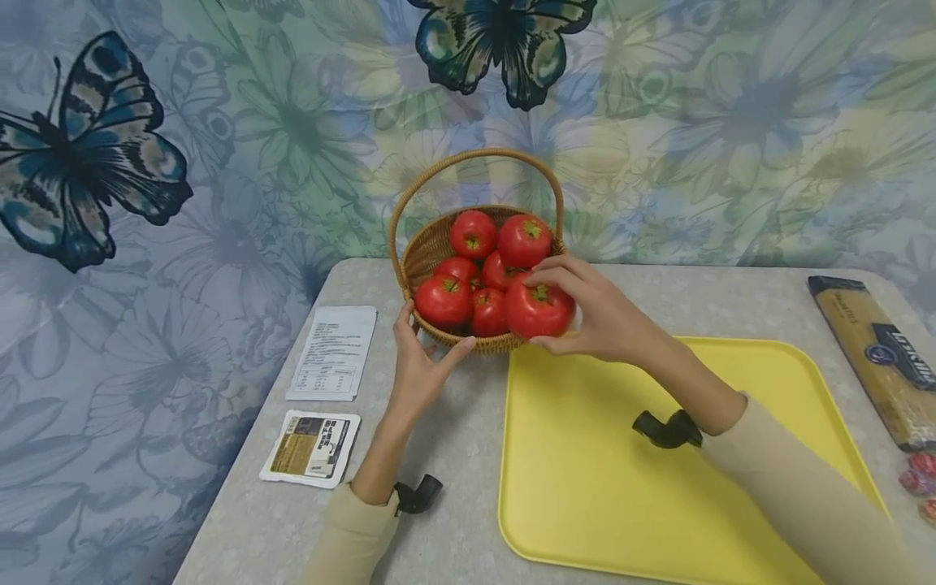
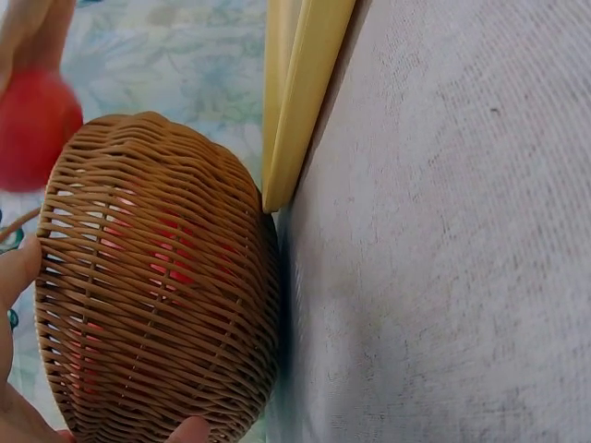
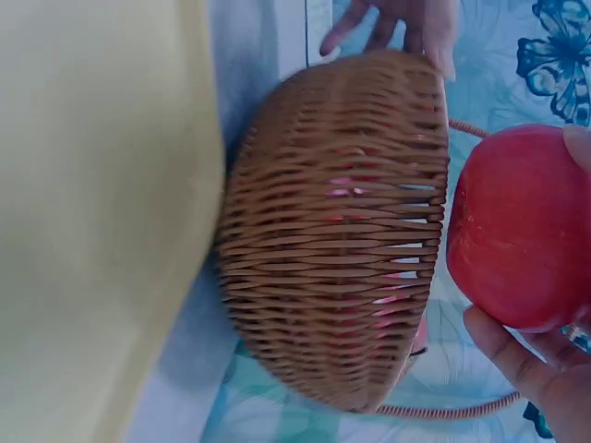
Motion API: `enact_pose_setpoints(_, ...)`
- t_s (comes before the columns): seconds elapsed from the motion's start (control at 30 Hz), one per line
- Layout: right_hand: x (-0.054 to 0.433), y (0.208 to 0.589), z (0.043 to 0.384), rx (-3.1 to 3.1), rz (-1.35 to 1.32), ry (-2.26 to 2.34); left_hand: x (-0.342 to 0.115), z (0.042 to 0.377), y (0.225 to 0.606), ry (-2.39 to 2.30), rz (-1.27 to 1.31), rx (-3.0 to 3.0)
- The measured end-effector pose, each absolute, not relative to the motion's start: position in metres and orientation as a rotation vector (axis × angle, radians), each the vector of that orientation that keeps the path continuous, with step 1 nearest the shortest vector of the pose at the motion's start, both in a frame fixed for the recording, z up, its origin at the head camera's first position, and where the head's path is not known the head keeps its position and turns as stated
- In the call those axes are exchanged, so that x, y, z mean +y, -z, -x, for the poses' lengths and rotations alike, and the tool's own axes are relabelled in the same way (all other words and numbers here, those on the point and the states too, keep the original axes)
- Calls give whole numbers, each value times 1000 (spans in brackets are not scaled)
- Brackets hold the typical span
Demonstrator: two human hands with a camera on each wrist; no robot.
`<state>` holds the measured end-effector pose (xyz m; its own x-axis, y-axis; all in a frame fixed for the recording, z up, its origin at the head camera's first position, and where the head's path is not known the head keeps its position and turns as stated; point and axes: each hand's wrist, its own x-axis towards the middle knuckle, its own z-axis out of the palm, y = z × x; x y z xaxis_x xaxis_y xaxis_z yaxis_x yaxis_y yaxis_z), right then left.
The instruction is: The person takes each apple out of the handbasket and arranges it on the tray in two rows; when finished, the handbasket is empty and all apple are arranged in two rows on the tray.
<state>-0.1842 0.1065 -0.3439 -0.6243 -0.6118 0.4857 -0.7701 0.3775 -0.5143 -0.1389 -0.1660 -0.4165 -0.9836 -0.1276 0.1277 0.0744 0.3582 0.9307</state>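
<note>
A wicker basket [image 1: 424, 258] with a tall arched handle stands near the back of the table, filled with several red tomatoes [image 1: 443, 301]. My left hand [image 1: 420, 361] holds the basket's front left rim, its thumb along the front edge. In my right hand [image 1: 610, 317] is a large red tomato [image 1: 544, 313], gripped between fingers and thumb over the basket's front right rim. The right wrist view shows this tomato [image 3: 522, 226] apart from the basket wall [image 3: 332, 240]. Through the weave [image 2: 157, 268], red patches of the tomatoes show in the left wrist view.
A yellow tray [image 1: 585, 455] lies right of the basket, under my right forearm. A white printed packet [image 1: 332, 353] and a smaller gold-and-white packet [image 1: 313, 448] lie to the left. At the far right are a pasta bag [image 1: 877, 357] and small red wrapped items [image 1: 917, 479].
</note>
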Motion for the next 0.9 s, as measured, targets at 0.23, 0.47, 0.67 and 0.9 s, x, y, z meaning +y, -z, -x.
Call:
enact_pose_setpoints(0.23, 140, 376, 153, -2493, -1210, -1070, -167, 142, 421, 1666, -43, -2437)
enact_pose_setpoints(0.47, 146, 425, 144, -2647, -1198, -1059, -167, 140, 422, 1644, -60, -2453)
enact_pose_setpoints(0.67, 145, 441, 144, -2667, -1208, -1014, -168, 139, 424, 1659, -70, -2447)
enact_pose_setpoints(0.9, 144, 443, 146, -2655, -1222, -980, -167, 141, 424, 1674, -55, -2429)
